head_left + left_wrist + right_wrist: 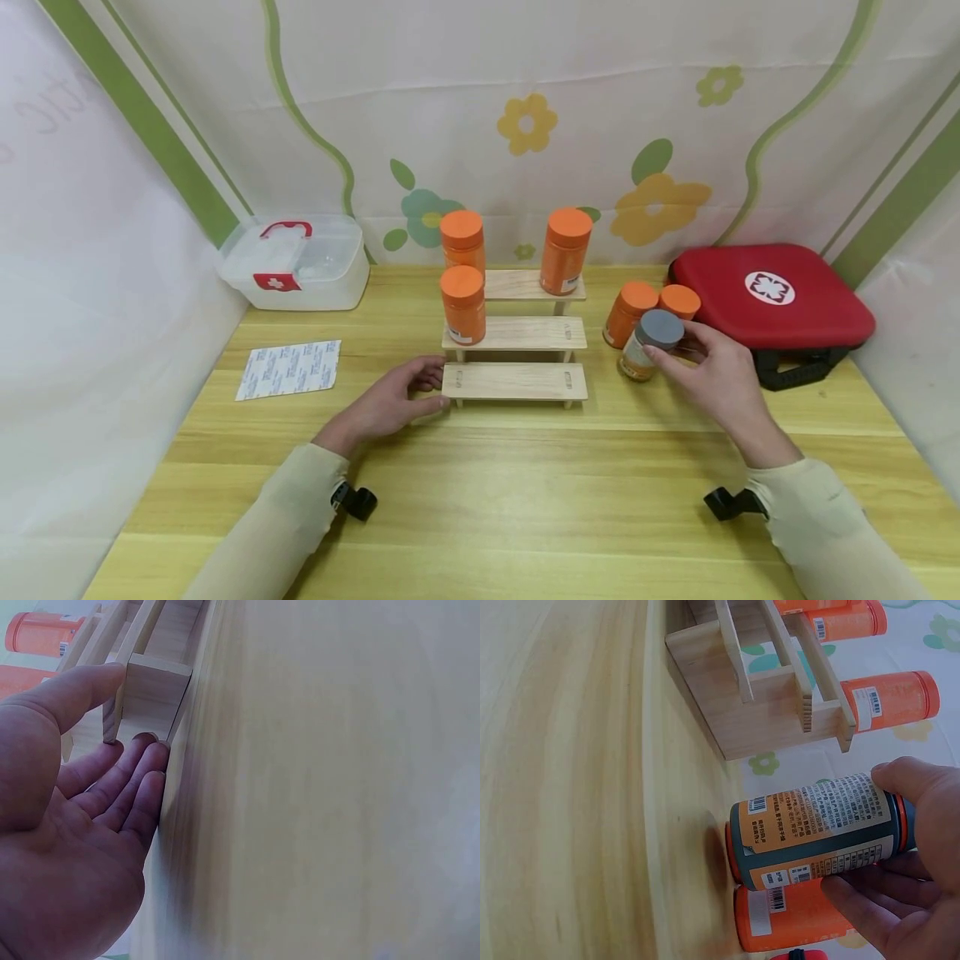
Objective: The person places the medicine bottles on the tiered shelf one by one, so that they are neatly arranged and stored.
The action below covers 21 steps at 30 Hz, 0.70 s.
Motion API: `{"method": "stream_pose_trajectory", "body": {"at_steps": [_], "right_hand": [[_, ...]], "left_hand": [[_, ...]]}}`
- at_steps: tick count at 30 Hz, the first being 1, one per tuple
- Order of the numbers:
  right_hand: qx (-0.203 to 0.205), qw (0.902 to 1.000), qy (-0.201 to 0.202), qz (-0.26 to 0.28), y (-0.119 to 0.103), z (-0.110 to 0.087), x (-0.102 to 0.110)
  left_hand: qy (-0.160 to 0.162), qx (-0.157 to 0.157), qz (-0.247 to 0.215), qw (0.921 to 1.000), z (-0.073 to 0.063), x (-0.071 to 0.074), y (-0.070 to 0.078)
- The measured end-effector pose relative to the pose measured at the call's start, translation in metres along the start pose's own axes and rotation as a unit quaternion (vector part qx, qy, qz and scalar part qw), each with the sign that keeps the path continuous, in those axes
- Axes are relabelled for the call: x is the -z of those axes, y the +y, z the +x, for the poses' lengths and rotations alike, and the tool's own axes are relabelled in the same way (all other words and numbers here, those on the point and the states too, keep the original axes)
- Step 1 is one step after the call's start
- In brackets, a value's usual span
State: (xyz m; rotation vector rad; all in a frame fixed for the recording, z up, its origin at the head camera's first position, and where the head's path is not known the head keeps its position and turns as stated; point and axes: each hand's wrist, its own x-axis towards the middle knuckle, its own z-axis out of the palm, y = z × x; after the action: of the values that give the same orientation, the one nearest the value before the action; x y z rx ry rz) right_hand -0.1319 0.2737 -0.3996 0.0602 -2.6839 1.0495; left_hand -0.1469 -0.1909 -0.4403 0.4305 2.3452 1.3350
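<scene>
My right hand grips a grey-lidded supplement jar near its lid, thumb on one side and fingers on the other. Its printed label faces the right wrist camera, and its base is close over the table. Two orange jars stand just behind it. At the left end of a three-step wooden display stand, my left hand holds the lowest step's end between thumb and fingers. One orange jar is on the middle step; two more orange jars are on the top step.
A red first-aid case with a black handle lies at the back right. At the back left sits a clear white medicine box with a red latch. In front of it is a printed blister sheet. A patterned curtain closes off the back.
</scene>
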Motion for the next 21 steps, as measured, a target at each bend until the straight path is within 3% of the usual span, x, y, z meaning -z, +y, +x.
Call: {"method": "stream_pose_trajectory", "body": {"at_steps": [21], "right_hand": [[0.072, 0.9949, 0.045, 0.055, -0.032, 0.000, 0.011]], "left_hand": [[0.002, 0.009, -0.003, 1.0000, -0.002, -0.001, 0.003]]}}
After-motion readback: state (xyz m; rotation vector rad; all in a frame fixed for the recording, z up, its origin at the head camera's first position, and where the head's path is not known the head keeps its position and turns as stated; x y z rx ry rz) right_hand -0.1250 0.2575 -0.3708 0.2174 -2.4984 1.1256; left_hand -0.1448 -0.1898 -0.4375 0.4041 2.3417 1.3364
